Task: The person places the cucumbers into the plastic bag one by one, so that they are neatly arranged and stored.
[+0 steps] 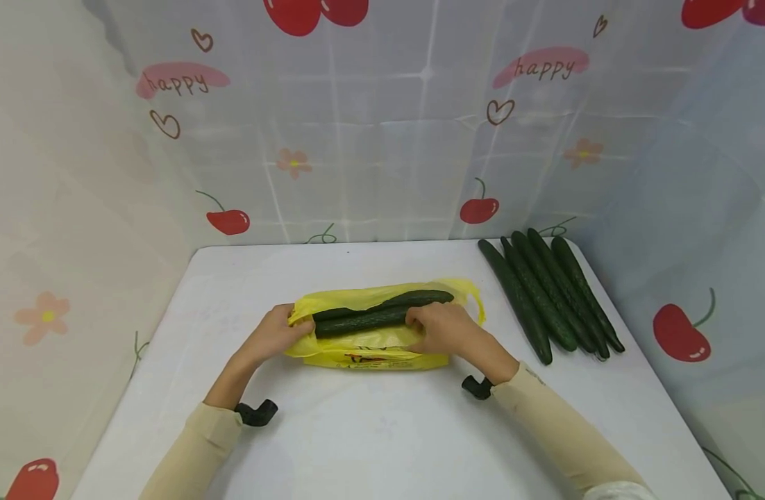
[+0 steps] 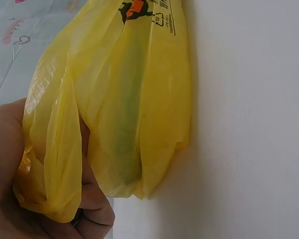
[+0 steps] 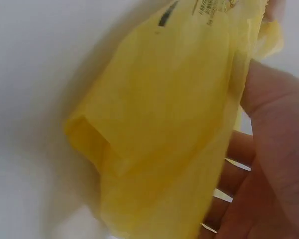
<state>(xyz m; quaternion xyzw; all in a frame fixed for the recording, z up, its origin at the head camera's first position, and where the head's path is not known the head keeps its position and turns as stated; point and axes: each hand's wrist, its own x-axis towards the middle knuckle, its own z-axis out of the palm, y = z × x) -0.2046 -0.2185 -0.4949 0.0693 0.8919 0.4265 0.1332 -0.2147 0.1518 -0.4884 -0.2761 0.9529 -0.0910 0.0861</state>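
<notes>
A yellow plastic bag [image 1: 370,354] lies lengthwise on the table, its opening facing up. Inside it, two dark green cucumbers [image 1: 360,322] lie side by side, showing through the opening. My left hand [image 1: 278,331] grips the bag's left end; in the left wrist view the yellow film [image 2: 55,149] bunches between thumb and curled fingers. At the right part of the opening, my right hand [image 1: 448,329] holds the bag's near edge, over the right end of the front cucumber. The right wrist view has the thumb [image 3: 274,94] on one side of the film and fingers behind it.
Several more cucumbers [image 1: 526,305] lie in a slanted row on the right of the white table [image 1: 370,437]. Printed curtains [image 1: 382,139] hang behind the table and along both sides. A bag handle loop [image 1: 476,295] sticks out at the bag's right end.
</notes>
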